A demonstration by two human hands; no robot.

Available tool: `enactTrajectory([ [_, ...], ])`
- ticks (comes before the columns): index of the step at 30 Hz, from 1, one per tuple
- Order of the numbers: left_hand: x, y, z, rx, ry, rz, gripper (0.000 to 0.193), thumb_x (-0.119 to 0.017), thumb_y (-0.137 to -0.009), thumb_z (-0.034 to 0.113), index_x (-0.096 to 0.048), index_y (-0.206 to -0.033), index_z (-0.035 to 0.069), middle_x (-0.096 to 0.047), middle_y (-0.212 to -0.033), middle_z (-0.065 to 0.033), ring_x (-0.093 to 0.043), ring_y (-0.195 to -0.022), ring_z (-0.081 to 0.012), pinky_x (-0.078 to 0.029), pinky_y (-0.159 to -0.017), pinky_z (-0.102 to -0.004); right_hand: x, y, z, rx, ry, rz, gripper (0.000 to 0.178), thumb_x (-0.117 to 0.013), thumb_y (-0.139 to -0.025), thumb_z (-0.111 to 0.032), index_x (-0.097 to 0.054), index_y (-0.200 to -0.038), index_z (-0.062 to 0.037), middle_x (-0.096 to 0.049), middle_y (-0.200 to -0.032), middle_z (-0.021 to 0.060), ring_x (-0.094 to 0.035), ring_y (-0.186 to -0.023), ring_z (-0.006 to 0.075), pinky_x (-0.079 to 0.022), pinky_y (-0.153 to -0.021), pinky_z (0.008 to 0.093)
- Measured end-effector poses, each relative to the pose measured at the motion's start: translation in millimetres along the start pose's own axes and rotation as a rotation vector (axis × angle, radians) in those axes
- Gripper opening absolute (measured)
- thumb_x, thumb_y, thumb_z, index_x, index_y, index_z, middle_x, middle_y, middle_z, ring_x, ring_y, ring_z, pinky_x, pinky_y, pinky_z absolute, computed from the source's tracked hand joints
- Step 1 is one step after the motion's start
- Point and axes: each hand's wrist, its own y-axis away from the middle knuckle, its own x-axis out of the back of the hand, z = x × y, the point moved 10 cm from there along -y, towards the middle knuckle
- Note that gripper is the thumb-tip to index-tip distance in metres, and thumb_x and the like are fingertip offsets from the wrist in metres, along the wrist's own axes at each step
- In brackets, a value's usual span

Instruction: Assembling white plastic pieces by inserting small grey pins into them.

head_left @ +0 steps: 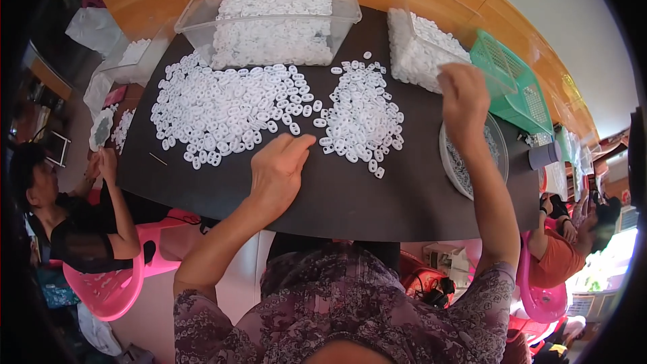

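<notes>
**White two-holed pieces in two heaps, both hands over a dark table**

Small, flat white pieces with rounded ends. Those lying face up show two openings. Stock on the dark table sits in two heaps: the left heap, broad and spread, and the right heap, narrower. A few loose pieces lie in the gap between them.

Left hand: just in front of that gap, nearer the lower right edge of the left heap. Fingers curled, thumb and forefinger drawn narrow. Cannot tell whether a piece is pinched between them.

Right hand: raised on the right, overlapping in view the near edge of the right clear bin and the far edge of the round bowl. Fingers bent and bunched; grip hidden, contents cannot be told. Bowl holds many small greyish items, too fine to identify.

Containers: large clear bin behind the left heap, well stocked with white pieces; the right clear bin also contains white ones. Beside it, a green basket with slotted walls. A greyish cup stands near the table's right edge.

Surroundings: on the left, a seated co-worker in black, hands raised to a pale object; on the right, another in orange, also seated.
</notes>
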Motion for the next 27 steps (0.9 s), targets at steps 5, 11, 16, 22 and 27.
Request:
enactTrajectory([
  [5,-26,-25,22,-0.356,-0.485,-0.049,0.027,-0.058,-0.069,0.001,-0.066,-0.094,0.008,-0.051,-0.070,-0.0106,-0.055,-0.063,-0.0263,-0.043,-0.056,-0.0391,0,28,-50,0.073,-0.148,-0.108,0.019,-0.066,-0.069,0.008,-0.062,-0.086,0.0008,-0.061,-0.085,0.0126,-0.056,-0.074,0.0300,-0.047,-0.064,0.0370],
  [11,-42,-30,10,-0.394,-0.635,-0.155,0.011,-0.060,-0.066,0.004,-0.059,-0.077,0.005,-0.052,-0.070,-0.0118,-0.056,-0.065,-0.0269,-0.042,-0.055,-0.0390,18,43,-49,0.028,-0.167,-0.152,0.023,-0.067,-0.067,0.010,-0.062,-0.087,0.0017,-0.061,-0.085,0.0119,-0.055,-0.072,0.0285,-0.046,-0.061,0.0359],
  [16,-36,-37,4,-0.346,-0.694,-0.146,0.022,-0.058,-0.066,-0.002,-0.062,-0.085,0.007,-0.048,-0.070,-0.0102,-0.055,-0.065,-0.0273,-0.042,-0.056,-0.0399,26,52,-51,0.007,-0.187,-0.163,0.024,-0.067,-0.066,0.010,-0.062,-0.088,0.0021,-0.061,-0.086,0.0119,-0.056,-0.072,0.0282,-0.046,-0.060,0.0353],
  [22,-56,-48,15,-0.424,-0.651,-0.151,0.013,-0.058,-0.064,-0.001,-0.061,-0.076,0.005,-0.052,-0.066,-0.0128,-0.058,-0.062,-0.0284,-0.044,-0.052,-0.0405,28,57,-65,-0.005,-0.226,-0.166,0.025,-0.066,-0.065,0.012,-0.062,-0.088,0.0018,-0.061,-0.086,0.0116,-0.055,-0.071,0.0272,-0.046,-0.059,0.0343],
  [27,-67,-46,12,-0.369,-0.630,-0.245,0.014,-0.057,-0.065,-0.001,-0.062,-0.077,0.004,-0.055,-0.068,-0.0156,-0.061,-0.066,-0.0303,-0.046,-0.055,-0.0410,36,62,-68,-0.003,-0.224,-0.178,0.028,-0.066,-0.064,0.012,-0.062,-0.089,0.0015,-0.061,-0.087,0.0112,-0.055,-0.071,0.0266,-0.046,-0.058,0.0335],
])
